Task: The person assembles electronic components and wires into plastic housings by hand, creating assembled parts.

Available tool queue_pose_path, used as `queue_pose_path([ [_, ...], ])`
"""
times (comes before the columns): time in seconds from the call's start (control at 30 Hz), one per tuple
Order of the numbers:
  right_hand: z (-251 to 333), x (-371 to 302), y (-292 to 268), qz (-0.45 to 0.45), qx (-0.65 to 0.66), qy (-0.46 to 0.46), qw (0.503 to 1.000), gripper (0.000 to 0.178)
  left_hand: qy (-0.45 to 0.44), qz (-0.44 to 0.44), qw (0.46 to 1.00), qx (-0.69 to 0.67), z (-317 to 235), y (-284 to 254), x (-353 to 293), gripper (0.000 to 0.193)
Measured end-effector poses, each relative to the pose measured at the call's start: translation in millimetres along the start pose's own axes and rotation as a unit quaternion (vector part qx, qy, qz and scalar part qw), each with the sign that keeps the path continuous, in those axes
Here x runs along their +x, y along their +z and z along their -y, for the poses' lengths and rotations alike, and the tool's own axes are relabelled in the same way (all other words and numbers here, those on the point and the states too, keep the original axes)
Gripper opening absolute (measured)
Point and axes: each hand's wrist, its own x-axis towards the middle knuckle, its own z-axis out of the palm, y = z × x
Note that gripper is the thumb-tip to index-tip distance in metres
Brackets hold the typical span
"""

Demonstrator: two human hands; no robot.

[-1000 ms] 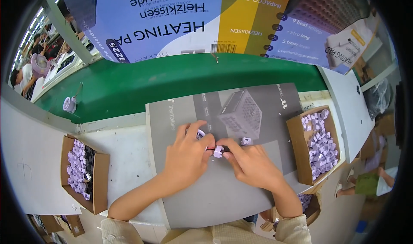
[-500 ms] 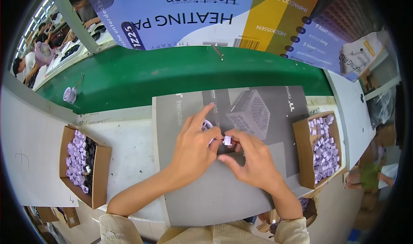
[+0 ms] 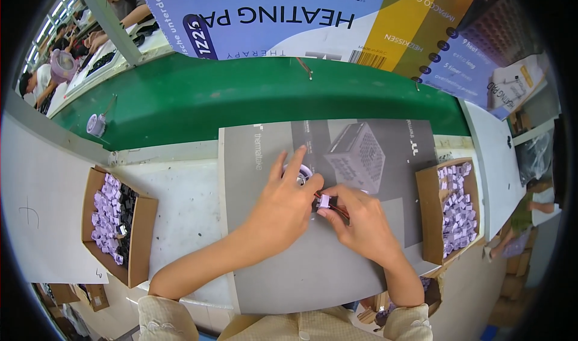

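Note:
My left hand (image 3: 278, 211) reaches over a grey printed board (image 3: 283, 281). Its thumb and index finger are closed on a thin dark red-brown wire (image 3: 317, 192), while its other fingers stretch over a round lavender part (image 3: 304, 172) that they partly hide. Just right of these fingertips, my right hand (image 3: 365, 220) pinches a small lavender plastic piece (image 3: 325, 201) between thumb and index finger. More wire (image 3: 341, 211) runs out of that piece under the right-hand fingers. How the wire sits inside the piece is too small to make out.
At left stands a cardboard box (image 3: 144, 238) of lavender and black pieces; another box (image 3: 428, 214) of lavender pieces stands at right. Behind the board runs a green ledge (image 3: 253, 97) with a round lavender part (image 3: 96, 124) on it. A large printed carton sheet (image 3: 271, 22) rises beyond.
Both hands have shifted slightly right and nearer me. My right thumb, apart before, is now closed against the lavender piece. More of the round part shows.

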Motion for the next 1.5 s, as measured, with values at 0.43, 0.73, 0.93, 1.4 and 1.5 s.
queue_pose_path([
  [0.43,-7,4,8,-0.102,0.018,-0.053,0.993,0.031,-0.087,0.060,0.988,-0.113,-1,-12,2,0.052],
  [0.73,-5,6,-6,-0.166,-0.012,-0.150,0.975,0.038,-0.058,0.050,0.965,-0.252,3,-27,10,0.056],
  [0.93,-3,3,-12,-0.178,0.018,-0.156,0.971,0.036,-0.112,0.112,0.921,-0.355,1,-38,14,0.060],
  [1.4,-1,10,-29,-0.173,-0.129,-0.215,0.952,0.048,-0.060,0.022,0.966,-0.250,3,-40,19,0.059],
  [1.5,1,8,-44,-0.207,-0.181,-0.148,0.950,0.053,-0.100,-0.033,0.984,-0.141,38,-62,34,0.056],
])
